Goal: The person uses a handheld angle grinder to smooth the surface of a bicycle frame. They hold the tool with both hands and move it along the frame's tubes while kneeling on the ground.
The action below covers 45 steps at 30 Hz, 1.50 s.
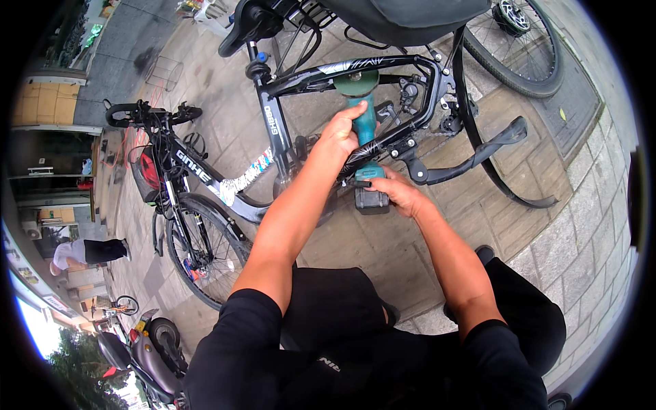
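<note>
Head view, sole camera. Tool: teal-bodied handheld power tool with a round green disc at its upper end and a blocky black battery pack at its lower end. Location: centre of view, at the black metal bicycle frame with white graphics, tool axis running roughly up and down the picture.

Left hand: bare, fingers wrapped around the tool's upper body, just below the disc. Right hand: bare, grasping the tool's lower end beside the battery pack, thumb laid across it. Both grips closed on the same tool. Disc sits right by the upper frame tube; contact between the two cannot be told.

Surroundings: black padded saddle at upper left of the frame; long curved black mudguard strip and black crank-like arm right of the hands. Spoked wheel with black tyre, upper right. White, red and blue patterned wrap on a tube left of the left forearm. Spoked front wheel farther left. Ground: grey-brown paving slabs. Background, far left: person in white top and black trousers; dark motorcycle below.
</note>
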Motion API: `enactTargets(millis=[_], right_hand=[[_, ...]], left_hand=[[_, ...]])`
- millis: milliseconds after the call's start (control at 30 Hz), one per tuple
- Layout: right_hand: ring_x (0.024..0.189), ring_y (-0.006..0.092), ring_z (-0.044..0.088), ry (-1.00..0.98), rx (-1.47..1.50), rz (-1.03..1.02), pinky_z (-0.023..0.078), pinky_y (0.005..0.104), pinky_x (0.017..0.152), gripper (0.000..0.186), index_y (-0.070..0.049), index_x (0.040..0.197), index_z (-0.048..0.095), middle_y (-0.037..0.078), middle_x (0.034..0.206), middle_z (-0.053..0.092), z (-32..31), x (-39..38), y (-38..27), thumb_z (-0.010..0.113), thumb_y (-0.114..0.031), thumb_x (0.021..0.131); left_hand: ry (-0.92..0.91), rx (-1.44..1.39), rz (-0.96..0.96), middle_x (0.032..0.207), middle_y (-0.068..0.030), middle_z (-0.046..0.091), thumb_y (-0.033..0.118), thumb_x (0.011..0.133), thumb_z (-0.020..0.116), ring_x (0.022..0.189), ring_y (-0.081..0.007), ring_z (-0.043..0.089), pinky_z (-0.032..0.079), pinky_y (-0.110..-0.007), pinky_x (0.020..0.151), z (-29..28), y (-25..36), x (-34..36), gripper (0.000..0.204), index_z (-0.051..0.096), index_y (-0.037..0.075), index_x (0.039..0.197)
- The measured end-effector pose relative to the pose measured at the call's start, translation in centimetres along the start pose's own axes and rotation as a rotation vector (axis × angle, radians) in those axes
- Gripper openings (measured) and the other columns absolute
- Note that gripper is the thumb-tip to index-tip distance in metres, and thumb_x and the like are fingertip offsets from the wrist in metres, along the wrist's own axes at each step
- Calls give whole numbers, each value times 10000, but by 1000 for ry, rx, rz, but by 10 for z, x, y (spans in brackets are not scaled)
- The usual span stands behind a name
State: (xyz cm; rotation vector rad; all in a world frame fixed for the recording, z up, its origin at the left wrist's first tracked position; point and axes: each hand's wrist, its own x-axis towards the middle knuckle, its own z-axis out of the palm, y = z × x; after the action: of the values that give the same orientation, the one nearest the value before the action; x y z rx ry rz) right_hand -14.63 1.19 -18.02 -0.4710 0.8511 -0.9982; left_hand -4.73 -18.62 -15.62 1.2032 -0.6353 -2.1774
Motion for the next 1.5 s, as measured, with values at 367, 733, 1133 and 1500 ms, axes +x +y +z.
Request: enactTargets(millis=[367, 733, 1133, 1500], right_hand=[[1135, 176, 680, 148, -151, 15, 534, 335, 1017, 680, 25, 1474, 559, 90, 1256, 724, 8, -7, -16, 758, -247, 883], [1046, 154, 683, 214, -138, 11, 539, 317, 958, 577, -4, 1382, 630, 55, 1170, 731, 11, -14, -23, 769, -239, 874], [1026, 152, 683, 184, -202, 16, 545, 318, 932, 543, 2, 1341, 663, 56, 1149, 736, 9, -12, -24, 764, -241, 865], [1073, 166, 674, 172, -321, -23, 529, 327, 973, 704, 41, 1419, 631, 84, 1220, 731, 13, -8, -33, 805, -362, 868]], left_hand=[[-101, -46, -90, 1214, -166, 665, 307, 966, 831, 1110, -412, 680, 579, -613, 1007, 1, 8, -9, 460, 651, 46, 1300], [-124, -16, -146, 1183, -195, 672, 292, 956, 829, 1059, -377, 694, 609, -569, 975, 16, 12, -25, 497, 615, 29, 1318], [-78, 295, -241, 1089, -147, 736, 192, 927, 881, 956, -292, 752, 662, -503, 837, -3, 14, -17, 458, 630, 1, 1258], [112, 679, 25, 955, -109, 764, 190, 892, 900, 774, -215, 730, 610, -392, 701, 1, 11, -38, 290, 745, -6, 1039]])
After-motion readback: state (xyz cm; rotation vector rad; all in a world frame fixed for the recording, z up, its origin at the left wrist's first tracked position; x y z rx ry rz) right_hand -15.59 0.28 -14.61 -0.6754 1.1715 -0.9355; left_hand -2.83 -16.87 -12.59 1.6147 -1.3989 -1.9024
